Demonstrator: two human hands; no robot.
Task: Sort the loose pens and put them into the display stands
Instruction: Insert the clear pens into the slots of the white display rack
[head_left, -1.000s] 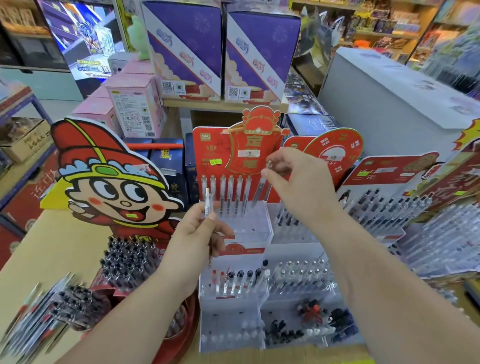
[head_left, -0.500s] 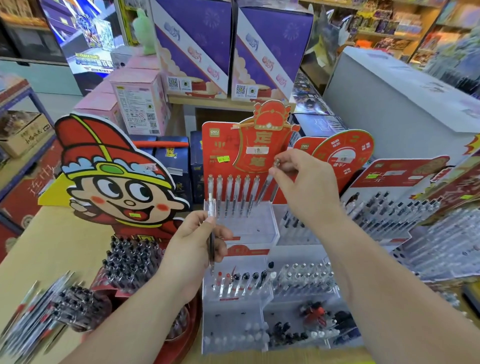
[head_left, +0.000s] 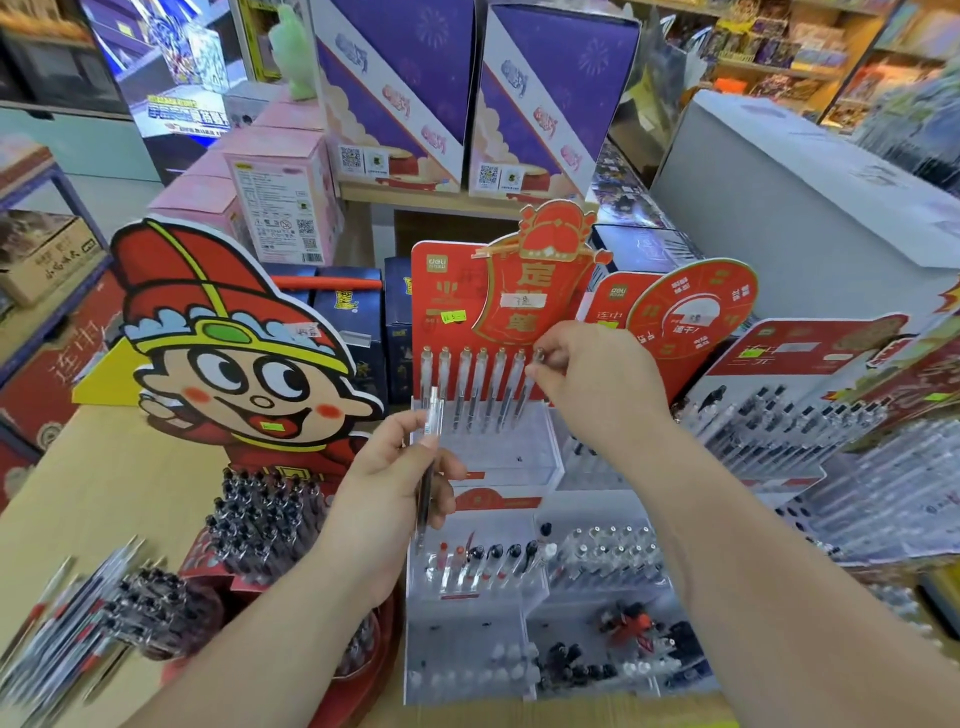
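left hand (head_left: 387, 501) — holds clear pen (head_left: 432, 411) | right hand (head_left: 597, 387) — pinches end pen (head_left: 523, 400) at stand (head_left: 501, 457)

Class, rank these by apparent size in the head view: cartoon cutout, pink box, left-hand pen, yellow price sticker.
1. cartoon cutout
2. pink box, though it stands farther back, so its true size is unsure
3. pen held in the left hand
4. yellow price sticker
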